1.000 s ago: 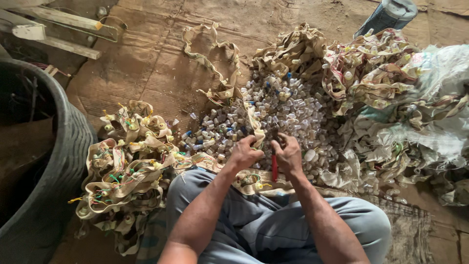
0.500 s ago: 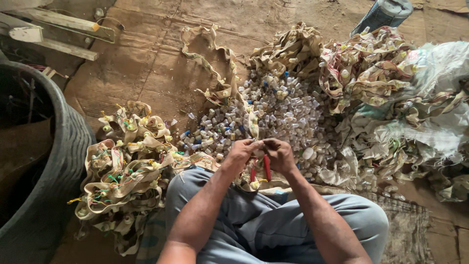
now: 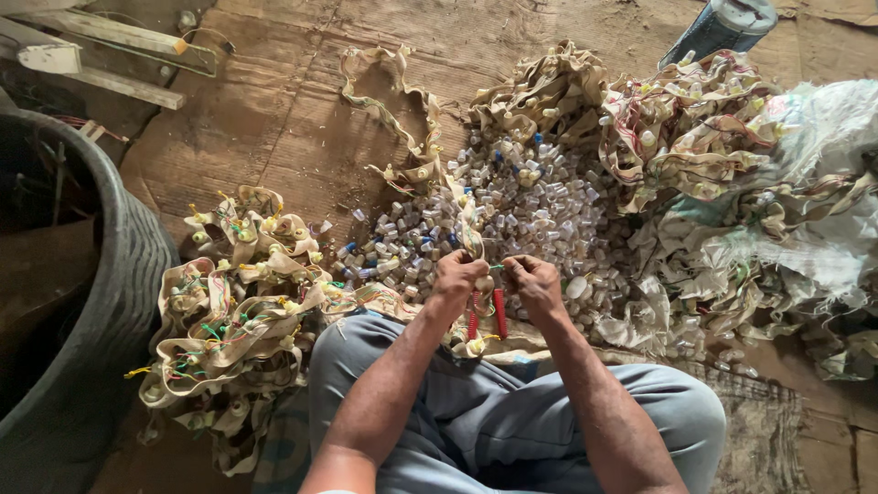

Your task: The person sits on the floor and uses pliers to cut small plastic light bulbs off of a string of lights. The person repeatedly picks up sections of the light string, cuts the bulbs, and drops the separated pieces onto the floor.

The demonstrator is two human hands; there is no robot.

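Observation:
My left hand [image 3: 457, 276] is closed around a beige fabric strip [image 3: 470, 218] studded with small capped tubes; the strip rises from my fist over the heap in front. My right hand [image 3: 536, 285] is fisted close beside it, and the two red handles of a plier-like tool [image 3: 487, 316] hang down between the hands, apparently gripped by the right. Both hands hover just above my knees in grey trousers [image 3: 549, 421]. Directly behind them lies a heap of small loose clear tubes with blue and white caps [image 3: 535, 197].
A bundle of coiled strips with coloured wires [image 3: 233, 316] lies at my left. More tangled strips [image 3: 690, 137] and a white sack [image 3: 823, 174] fill the right. A big black tub [image 3: 87, 274] stands far left, wooden planks [image 3: 101, 55] behind it, a blue-grey cylinder [image 3: 722, 26] top right.
The hands have drawn closer together on the strip, and the red handles now hang between them instead of under the right hand.

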